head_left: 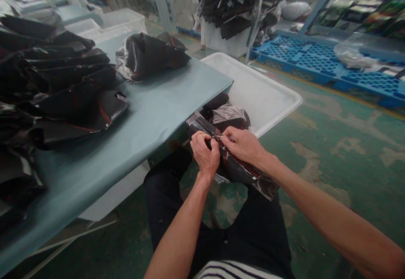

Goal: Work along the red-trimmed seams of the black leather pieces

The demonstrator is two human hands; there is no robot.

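Note:
A dark sewn piece with red trim, bag-like in shape, (236,165) lies across my lap, its far end close to the table edge. My left hand (206,150) is closed on its upper part, thumb and fingers pinching the fabric. Just beside it, my right hand (242,144) is closed in a pinch at the same spot. A thin, small thing shows between the two hands, too small to make out. Behind the hands, more dark and greyish pieces (230,116) rest in a white plastic bin (268,91).
The blue-green table (158,106) runs along my left. On it stand a tall stack of dark pieces (63,81) and a single dark bundle (152,55). Farther back are a heaped white container (211,38), blue pallets (300,55) and metal shelving.

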